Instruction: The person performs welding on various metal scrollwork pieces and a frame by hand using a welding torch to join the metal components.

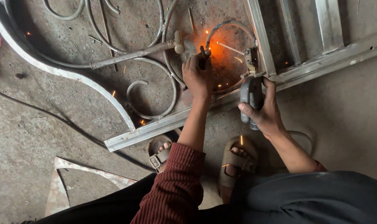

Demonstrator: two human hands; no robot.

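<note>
Left hand (198,76) is closed around a small dark tool (204,52), its tip poking up past the knuckles toward a glowing orange patch on the floor; what kind of tool it is I cannot tell, since the fist hides most of it. Right hand (261,110) grips the grey handle of a welding holder (250,97), fingers wrapped round it, thumb along the side. The holder's head reaches up to the metal frame (163,124), and a thin rod (230,48) slants from it toward the glow.

Sparks (218,42) lie scattered about that spot — small orange dots, a few flung as far as the curled scroll (149,99) and the far left.

The frame is pale square tubing, running from lower left up to the right edge, with uprights rising from it. Inside it sit bent iron curls, grey and dull, and a wide curved band (64,72) sweeps down from the top left corner. A hammer (134,54) lies across the curls, its head just beside the left hand.

Below the frame, two feet in brown sandals (234,161) rest on the floor, one on each side of the left forearm in its dark red ribbed sleeve (176,186). A black cable (51,116) crosses the rough concrete floor (346,108) — grey, dusty, stained. A flat triangular offcut (72,174) lies at lower left.
</note>
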